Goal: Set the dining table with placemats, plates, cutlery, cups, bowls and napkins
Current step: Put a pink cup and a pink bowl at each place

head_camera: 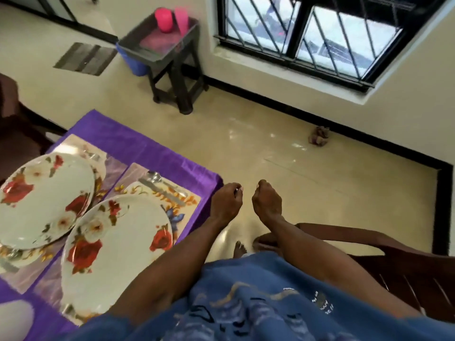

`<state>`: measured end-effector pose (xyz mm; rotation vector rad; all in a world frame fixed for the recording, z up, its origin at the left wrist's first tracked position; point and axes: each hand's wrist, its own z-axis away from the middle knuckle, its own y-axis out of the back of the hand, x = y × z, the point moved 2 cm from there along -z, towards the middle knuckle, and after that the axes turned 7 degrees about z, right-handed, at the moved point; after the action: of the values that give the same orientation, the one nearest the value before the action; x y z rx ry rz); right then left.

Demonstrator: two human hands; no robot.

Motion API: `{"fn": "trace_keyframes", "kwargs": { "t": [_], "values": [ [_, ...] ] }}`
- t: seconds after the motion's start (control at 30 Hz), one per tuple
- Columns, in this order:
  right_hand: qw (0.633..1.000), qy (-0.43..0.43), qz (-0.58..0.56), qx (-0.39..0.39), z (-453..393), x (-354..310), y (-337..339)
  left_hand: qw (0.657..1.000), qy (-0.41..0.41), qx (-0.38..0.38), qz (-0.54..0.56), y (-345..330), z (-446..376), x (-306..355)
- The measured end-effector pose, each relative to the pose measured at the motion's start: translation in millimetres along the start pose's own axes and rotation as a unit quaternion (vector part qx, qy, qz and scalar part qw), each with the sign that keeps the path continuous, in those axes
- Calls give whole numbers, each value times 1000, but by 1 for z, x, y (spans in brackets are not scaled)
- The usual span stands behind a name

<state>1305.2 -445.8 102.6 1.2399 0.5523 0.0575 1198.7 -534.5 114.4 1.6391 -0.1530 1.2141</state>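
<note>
Hovering past the table's right edge, her left hand [226, 200] and right hand [267, 200] hang loosely curled, holding nothing, while 2 floral plates [115, 244] sit on placemats [187, 200] left, pink cups [163, 17] far off.

Place: a home dining room.
Signs: bench [157, 153] with purple cloth and floral plates [44, 200], barred window [320, 33], tiled floor [270, 143].

Far plate [41, 200] cut by the left edge; near plate [113, 257] partly hidden under the left forearm. Fingers of both hands [227, 201] curl out of sight.
</note>
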Motion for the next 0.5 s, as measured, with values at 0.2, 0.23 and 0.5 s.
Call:
{"fn": "trace_keyframes", "kwargs": {
  "t": [0.2,0.23,0.5],
  "values": [
    [999,-49,3,-8,-42,33,6,992,-39,-101,-68,-41,-68,28],
    [999,-53,9,-10,-49,38,9,989,-42,-113,-81,-48,-79,31],
    [991,-124,38,-10,-118,86,29,974,-35,-179,-134,-98,-168,35]
  ]
}}
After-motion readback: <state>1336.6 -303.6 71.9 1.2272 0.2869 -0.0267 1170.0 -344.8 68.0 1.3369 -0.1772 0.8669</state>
